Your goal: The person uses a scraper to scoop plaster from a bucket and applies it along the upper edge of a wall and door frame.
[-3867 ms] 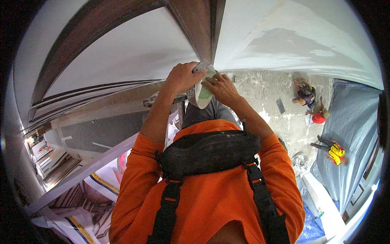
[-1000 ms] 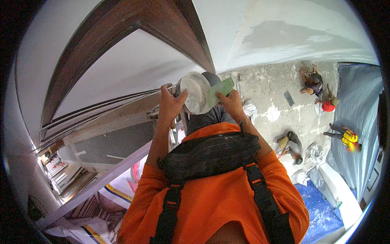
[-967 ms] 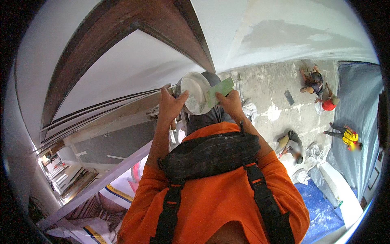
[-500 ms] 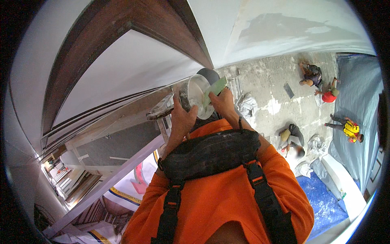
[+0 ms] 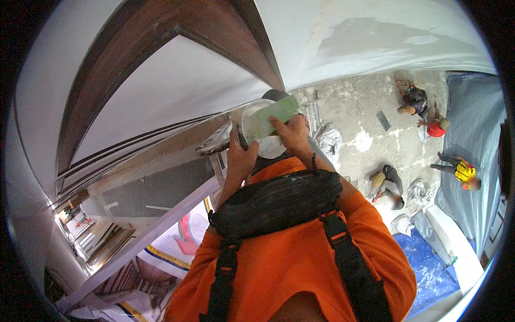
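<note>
My left hand (image 5: 240, 156) grips a round metal bowl (image 5: 252, 129) smeared with white putty, held out in front of my chest. My right hand (image 5: 292, 137) holds a flat green scraper (image 5: 273, 112) laid across the bowl's mouth, its blade over the white putty inside. Both hands are close together, high above the floor, beside a white wall (image 5: 375, 32) with a patch of fresh grey filler. A dark brown wooden frame (image 5: 161, 32) runs along the wall just above the bowl.
Far below lies a rough concrete floor (image 5: 354, 129) with several people sitting or crouching (image 5: 416, 102). A grey sheet (image 5: 477, 145) and a blue tarpaulin (image 5: 429, 268) cover the right side. A white beam (image 5: 145, 231) and a stairwell (image 5: 102, 241) lie at lower left.
My hands came down from the frame corner. The bowl turned and lowered toward my chest, and the green scraper moved from the bowl's right rim to lie across its mouth.
</note>
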Demonstrator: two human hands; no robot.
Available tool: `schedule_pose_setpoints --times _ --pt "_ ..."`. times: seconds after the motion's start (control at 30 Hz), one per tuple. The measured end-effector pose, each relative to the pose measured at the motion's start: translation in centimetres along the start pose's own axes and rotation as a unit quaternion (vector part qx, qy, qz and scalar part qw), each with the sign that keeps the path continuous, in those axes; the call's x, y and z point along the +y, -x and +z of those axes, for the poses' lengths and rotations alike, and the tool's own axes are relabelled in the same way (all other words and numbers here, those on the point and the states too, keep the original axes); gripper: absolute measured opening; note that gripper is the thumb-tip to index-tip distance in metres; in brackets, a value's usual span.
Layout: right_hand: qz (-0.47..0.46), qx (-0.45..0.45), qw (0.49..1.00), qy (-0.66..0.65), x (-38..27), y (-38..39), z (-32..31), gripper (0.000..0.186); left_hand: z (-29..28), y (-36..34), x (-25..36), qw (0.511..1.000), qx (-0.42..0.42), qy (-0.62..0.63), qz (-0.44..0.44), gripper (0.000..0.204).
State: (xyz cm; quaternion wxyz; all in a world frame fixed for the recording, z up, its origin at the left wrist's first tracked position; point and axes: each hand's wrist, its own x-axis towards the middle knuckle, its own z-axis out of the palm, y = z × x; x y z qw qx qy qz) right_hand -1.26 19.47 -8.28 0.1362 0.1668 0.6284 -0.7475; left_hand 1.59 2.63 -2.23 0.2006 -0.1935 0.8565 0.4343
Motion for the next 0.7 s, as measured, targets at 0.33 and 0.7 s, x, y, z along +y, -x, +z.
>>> schedule_pose_setpoints --times 0.33,0.7 --pt "-0.117 0.075 0.95 0.281 1.0 1.2 -2.6 0.025 1.2 0.8 0.5 0.998 0.003 0.033 0.047 0.077" --pt "-0.003 0.087 0.964 0.252 3.5 0.6 -4.2 0.027 1.7 1.3 1.4 0.998 0.041 -0.01 0.037 0.082"
